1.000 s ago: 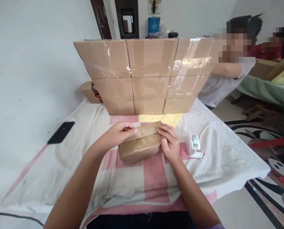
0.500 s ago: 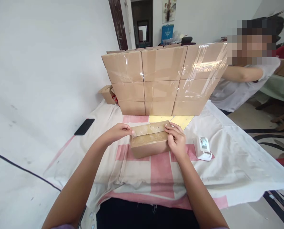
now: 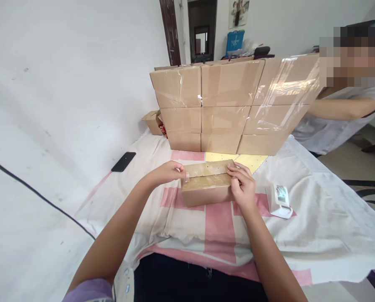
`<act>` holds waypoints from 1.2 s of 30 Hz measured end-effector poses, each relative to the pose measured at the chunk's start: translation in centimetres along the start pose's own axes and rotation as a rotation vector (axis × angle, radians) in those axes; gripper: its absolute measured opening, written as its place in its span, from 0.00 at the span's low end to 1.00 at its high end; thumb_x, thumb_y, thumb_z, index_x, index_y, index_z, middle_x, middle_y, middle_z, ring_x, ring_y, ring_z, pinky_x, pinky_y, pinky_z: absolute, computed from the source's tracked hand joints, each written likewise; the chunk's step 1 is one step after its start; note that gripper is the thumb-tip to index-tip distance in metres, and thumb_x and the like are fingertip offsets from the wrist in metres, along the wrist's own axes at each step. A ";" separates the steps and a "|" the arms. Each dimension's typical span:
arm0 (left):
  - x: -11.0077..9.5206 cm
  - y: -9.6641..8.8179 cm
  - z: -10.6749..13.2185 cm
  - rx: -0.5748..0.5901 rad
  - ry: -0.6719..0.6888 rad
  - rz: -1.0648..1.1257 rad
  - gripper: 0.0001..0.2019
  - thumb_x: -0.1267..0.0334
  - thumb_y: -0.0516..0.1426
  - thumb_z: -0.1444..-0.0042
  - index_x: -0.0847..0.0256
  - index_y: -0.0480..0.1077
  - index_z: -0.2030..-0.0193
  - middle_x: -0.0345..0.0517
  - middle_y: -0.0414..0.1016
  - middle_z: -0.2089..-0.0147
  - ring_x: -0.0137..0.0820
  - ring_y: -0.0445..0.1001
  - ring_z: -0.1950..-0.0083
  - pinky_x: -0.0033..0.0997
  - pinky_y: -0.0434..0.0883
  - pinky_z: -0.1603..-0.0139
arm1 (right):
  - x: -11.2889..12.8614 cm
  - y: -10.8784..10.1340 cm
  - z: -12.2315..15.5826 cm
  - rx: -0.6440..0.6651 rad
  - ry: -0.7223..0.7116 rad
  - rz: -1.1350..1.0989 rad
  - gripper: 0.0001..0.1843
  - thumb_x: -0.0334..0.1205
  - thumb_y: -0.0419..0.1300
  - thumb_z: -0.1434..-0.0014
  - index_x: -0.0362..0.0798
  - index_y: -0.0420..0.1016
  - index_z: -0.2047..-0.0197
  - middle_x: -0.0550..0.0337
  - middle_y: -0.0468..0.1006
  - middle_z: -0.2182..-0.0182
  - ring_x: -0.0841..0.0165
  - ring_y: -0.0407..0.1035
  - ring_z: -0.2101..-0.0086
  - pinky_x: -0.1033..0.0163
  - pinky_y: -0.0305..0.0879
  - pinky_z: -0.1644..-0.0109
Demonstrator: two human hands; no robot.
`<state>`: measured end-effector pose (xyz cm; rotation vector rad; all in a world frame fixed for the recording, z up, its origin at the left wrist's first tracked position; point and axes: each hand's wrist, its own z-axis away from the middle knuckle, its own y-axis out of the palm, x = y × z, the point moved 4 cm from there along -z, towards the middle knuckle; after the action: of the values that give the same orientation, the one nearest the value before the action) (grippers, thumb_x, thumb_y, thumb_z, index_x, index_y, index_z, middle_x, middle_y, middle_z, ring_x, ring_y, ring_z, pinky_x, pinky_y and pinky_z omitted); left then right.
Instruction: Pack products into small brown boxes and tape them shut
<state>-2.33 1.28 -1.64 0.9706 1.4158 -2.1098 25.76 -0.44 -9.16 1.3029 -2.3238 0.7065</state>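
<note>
A small oblong cardboard box [image 3: 208, 196] rests on the cloth in front of me, with shiny clear tape [image 3: 197, 182] along its top. At its upper left corner my left hand [image 3: 168, 173] is closed, thumb and finger pinching what looks like the loose end of the tape. My right hand [image 3: 244, 184] grips the box's right end, the fingers curled over the top corner and the thumb bent beside it. The box's right end face is hidden behind that hand.
Behind the box stands a wall of stacked cardboard boxes [image 3: 225, 119] wrapped in clear film. A black phone [image 3: 123, 162] lies left, a white tape dispenser [image 3: 279, 201] right. Another open carton [image 3: 152, 122] sits by the wall. A person [image 3: 347, 107] leans in at the right.
The whole view has shifted, so things appear further right, the box included. Both hands keep their places on the box, and the left still pinches at its corner.
</note>
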 end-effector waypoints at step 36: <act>4.0 2.5 -1.0 -0.423 -0.050 0.253 0.28 0.56 0.65 0.51 0.53 0.64 0.43 0.47 0.68 0.47 0.36 0.71 0.50 0.33 0.68 0.52 | 0.0 -0.2 0.4 0.003 -0.012 -0.006 0.15 0.29 0.55 0.41 0.51 0.83 0.61 0.54 0.84 0.55 0.54 0.70 0.43 0.39 0.70 0.40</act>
<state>-3.03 1.36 -6.45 0.8651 1.5377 -1.5584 25.91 -0.71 -9.43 1.3179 -2.3286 0.7021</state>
